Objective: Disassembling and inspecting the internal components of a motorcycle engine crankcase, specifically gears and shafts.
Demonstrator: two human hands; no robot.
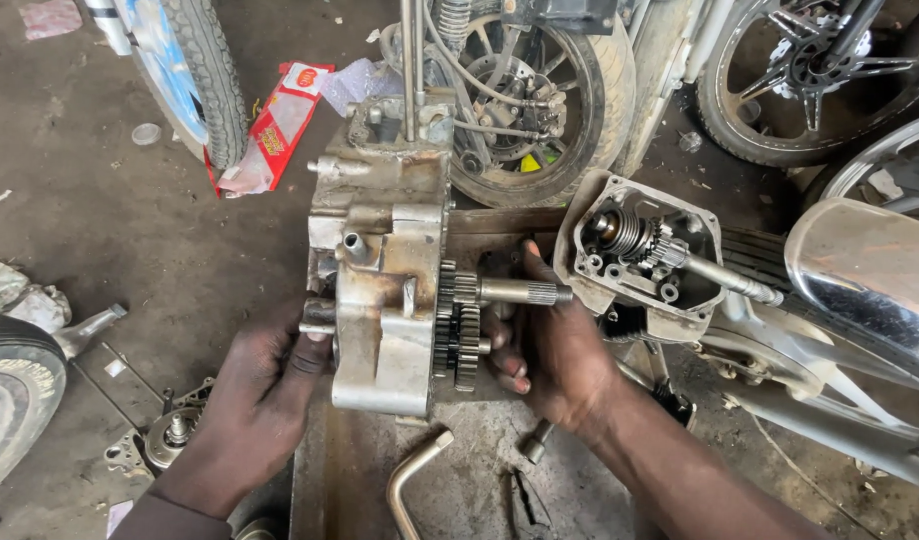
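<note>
Oily workshop floor [130, 230] all around, crowded with motorcycle wheels, and a grimy metal desk [470, 480] carrying the work. Standing upright between the two hands: a dull grey engine crankcase half [380, 300], tall and narrow, greasy, with bosses and a short tube on its face. Sticking out sideways toward the right hand: a stack of dark gears [458, 330] on a splined shaft [525, 292], long axis running level, left to right, tip pointing away from the case. Left hand [265, 385] pressing against the case's outer side, fingers curled round its lower edge and a stub there, bracing. Right hand [555, 355] lying closer to the gears, fingers bent in under the shaft and touching the gear stack, thumb raised beside the shaft end; exact pinch hidden behind the gears, so not possible to tell more. Just beyond the right hand, leaning: a second casing cover [645, 250] with a spring, a small gear and a long spindle inside. Near the wrists, lying on the desk: a bent steel bar [415, 480]. Beyond the left hand, on the floor: a red packet [275, 125] beside a tyre [195, 70]. Behind the case: a spoked rear wheel [540, 90]. Far right: a shiny chrome exhaust [870, 270].
</note>
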